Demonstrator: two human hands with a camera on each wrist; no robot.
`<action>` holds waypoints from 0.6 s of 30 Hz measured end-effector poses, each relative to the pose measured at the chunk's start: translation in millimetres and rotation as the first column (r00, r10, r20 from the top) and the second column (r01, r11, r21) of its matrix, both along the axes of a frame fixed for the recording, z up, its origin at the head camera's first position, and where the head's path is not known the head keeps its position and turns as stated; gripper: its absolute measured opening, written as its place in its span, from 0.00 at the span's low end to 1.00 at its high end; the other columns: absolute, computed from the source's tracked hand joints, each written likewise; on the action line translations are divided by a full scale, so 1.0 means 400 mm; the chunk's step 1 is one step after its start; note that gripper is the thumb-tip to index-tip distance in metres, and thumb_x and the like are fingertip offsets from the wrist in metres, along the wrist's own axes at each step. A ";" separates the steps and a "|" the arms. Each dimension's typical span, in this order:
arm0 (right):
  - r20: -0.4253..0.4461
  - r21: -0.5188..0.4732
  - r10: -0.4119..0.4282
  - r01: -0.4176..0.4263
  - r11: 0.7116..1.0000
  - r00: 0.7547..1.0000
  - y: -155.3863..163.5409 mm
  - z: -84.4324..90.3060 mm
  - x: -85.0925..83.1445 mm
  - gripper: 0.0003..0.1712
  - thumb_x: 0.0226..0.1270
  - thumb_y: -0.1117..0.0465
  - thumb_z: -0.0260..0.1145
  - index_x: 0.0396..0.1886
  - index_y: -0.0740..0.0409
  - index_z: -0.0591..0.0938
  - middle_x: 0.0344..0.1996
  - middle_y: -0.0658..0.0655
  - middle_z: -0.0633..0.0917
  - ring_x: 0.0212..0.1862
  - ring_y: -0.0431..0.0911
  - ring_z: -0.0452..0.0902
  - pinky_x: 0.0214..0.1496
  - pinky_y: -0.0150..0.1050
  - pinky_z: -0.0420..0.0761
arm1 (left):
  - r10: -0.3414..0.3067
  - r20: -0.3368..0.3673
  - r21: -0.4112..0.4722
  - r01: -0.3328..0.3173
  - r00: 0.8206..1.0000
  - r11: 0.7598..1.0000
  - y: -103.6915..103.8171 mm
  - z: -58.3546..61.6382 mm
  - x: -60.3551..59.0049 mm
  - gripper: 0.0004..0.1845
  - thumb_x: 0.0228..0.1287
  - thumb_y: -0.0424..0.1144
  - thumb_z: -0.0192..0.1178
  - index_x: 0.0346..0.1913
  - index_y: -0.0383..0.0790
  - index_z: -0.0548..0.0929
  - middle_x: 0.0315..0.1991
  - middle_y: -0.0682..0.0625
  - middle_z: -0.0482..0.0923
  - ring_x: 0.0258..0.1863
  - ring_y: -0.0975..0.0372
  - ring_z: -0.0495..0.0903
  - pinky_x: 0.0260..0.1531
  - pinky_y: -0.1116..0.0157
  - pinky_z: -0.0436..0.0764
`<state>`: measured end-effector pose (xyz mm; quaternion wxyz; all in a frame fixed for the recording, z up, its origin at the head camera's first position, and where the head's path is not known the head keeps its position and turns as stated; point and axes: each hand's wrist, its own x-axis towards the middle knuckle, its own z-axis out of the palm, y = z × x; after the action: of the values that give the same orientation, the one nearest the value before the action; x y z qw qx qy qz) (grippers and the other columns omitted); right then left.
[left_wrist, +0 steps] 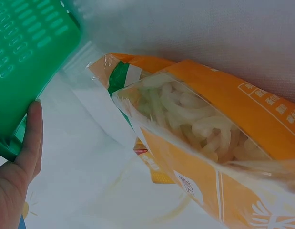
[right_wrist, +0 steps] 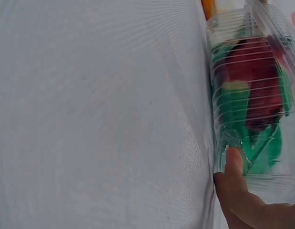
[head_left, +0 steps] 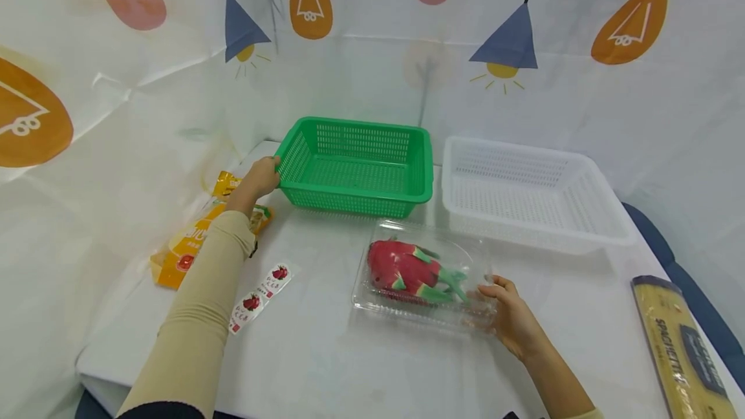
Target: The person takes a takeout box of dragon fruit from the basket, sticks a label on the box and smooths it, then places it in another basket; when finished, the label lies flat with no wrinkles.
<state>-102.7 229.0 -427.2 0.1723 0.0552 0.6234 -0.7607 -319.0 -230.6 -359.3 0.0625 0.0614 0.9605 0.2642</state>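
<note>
My left hand grips the left rim of a green plastic basket at the back of the table. In the left wrist view, straight fingers lie along the basket's outer side; the thumb is mostly out of sight. A clear plastic clamshell box holds a red dragon fruit with green scales. My right hand pinches that box at its right end, thumb against the plastic in the right wrist view. The box sits low, in front of the basket.
A white plastic basket stands right of the green one. Beneath my left forearm lies an orange food bag, near a sticker strip with red fruit pictures. A spaghetti pack lies at the right edge. A printed curtain hangs behind.
</note>
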 end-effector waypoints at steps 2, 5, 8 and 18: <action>-0.004 0.011 0.007 -0.007 1.000 1.000 0.002 0.001 0.001 0.35 0.71 0.56 0.46 0.64 0.56 0.36 0.62 0.66 0.50 0.59 0.62 0.58 0.57 0.56 0.67 | 0.000 0.005 0.005 0.000 1.000 1.000 0.002 0.002 0.001 0.27 0.69 0.25 0.36 0.69 0.19 0.47 0.68 0.24 0.47 0.65 0.42 0.55 0.64 0.47 0.56; -0.012 0.028 0.015 -0.015 1.000 1.000 0.004 0.004 0.004 0.34 0.72 0.56 0.46 0.64 0.57 0.36 0.60 0.67 0.53 0.57 0.59 0.62 0.54 0.53 0.71 | -0.002 0.004 0.004 0.002 1.000 1.000 0.003 0.003 0.003 0.27 0.69 0.25 0.36 0.69 0.20 0.47 0.68 0.24 0.46 0.65 0.42 0.55 0.64 0.48 0.56; -0.011 0.055 0.014 -0.013 0.998 1.000 0.002 0.010 0.008 0.35 0.73 0.56 0.48 0.65 0.59 0.37 0.59 0.68 0.56 0.54 0.55 0.68 0.53 0.49 0.74 | -0.006 0.004 0.008 0.006 1.000 1.000 0.002 0.003 0.003 0.27 0.69 0.25 0.36 0.69 0.20 0.46 0.68 0.24 0.46 0.63 0.42 0.56 0.63 0.48 0.57; -0.001 0.147 -0.027 0.027 0.989 1.000 -0.011 0.024 0.012 0.38 0.72 0.54 0.52 0.68 0.62 0.40 0.57 0.68 0.63 0.53 0.53 0.72 0.51 0.44 0.77 | -0.014 -0.026 0.002 0.014 1.000 1.000 0.005 0.004 0.005 0.27 0.68 0.24 0.35 0.68 0.18 0.46 0.67 0.23 0.47 0.57 0.42 0.59 0.59 0.48 0.60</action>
<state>-97.9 224.6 -417.6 0.1578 0.0763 0.6771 -0.7148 -316.9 -228.5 -357.6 0.0517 0.0717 0.9605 0.2639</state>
